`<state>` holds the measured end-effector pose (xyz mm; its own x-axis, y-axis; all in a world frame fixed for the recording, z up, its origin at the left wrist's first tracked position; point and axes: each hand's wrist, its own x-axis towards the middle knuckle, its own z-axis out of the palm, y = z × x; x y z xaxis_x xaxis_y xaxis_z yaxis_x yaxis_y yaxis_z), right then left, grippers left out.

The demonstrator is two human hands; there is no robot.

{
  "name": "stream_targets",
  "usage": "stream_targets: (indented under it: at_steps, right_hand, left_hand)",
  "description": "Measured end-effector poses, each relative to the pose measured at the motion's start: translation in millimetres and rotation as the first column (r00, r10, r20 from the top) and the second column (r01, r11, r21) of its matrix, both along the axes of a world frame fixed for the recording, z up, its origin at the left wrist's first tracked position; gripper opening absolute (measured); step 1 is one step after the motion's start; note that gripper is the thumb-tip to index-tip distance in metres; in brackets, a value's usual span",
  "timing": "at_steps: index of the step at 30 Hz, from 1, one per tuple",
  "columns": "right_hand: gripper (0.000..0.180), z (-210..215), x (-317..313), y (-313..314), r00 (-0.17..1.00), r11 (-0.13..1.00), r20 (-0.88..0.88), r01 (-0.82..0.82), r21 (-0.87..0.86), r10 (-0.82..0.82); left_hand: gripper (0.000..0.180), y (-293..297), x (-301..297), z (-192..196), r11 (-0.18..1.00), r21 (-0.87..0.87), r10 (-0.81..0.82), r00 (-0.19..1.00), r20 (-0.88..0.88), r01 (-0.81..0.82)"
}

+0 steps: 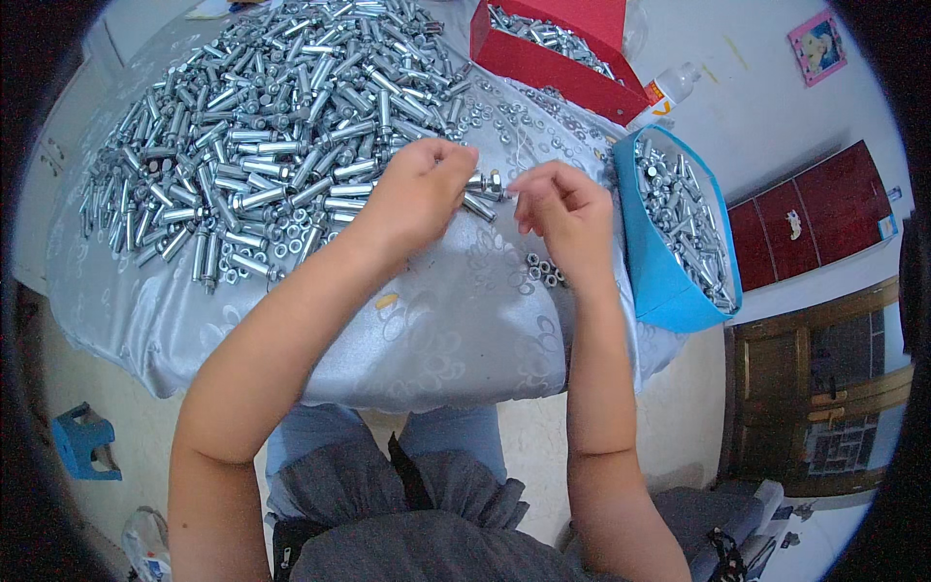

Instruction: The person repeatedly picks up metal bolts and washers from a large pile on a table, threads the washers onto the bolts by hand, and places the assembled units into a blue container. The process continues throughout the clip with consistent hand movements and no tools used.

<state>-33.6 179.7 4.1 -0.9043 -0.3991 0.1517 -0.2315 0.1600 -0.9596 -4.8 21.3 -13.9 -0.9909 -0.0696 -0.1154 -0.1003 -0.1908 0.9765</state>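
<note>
Over the desk (pixel 436 339), left hand (pixel 417 194) pinches a bolt (pixel 482 184); right hand (pixel 562 209) fingers pinch at its end, probably threading a nut; next needs steady twisting.

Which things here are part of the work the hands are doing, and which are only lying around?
Part of the work:
- left hand, holding a metal bolt
- right hand, fingertips at the bolt's end
- pile of bolts
- loose nuts
- blue box and red box, both holding bolts

Lying around:
- white bottle
- blue stool
- pink picture
</note>
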Motion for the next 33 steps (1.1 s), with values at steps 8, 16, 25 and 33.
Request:
stream_targets:
  at_steps: [8,16,25,33]
  right_hand:
    - [0.016,-2.5,-3.6,2.2,0.906,0.99,-0.415,-0.03,0.139,0.086]
    - [0.012,2.4,3.1,-0.8,0.934,0.985,-0.355,0.015,0.171,0.047]
    - [0.015,0.2,3.1,-1.0,0.941,0.991,-0.329,-0.036,0.13,0.077]
    - [0.024,-3.4,1.2,-1.2,0.894,0.963,-0.42,-0.043,0.265,0.155]
  left_hand:
    - [0.024,-0.4,0.5,-0.3,0.999,-0.023,-0.03,1.0,-0.006,0.03]
    - [0.024,-0.1,-5.3,-10.7,0.997,-0.062,-0.041,0.998,-0.043,0.039]
    - [0.025,2.2,-3.7,-10.9,0.991,-0.13,-0.04,0.998,-0.048,0.034]
    - [0.025,1.0,-3.0,-7.7,0.995,-0.072,-0.066,0.998,0.0,0.066]
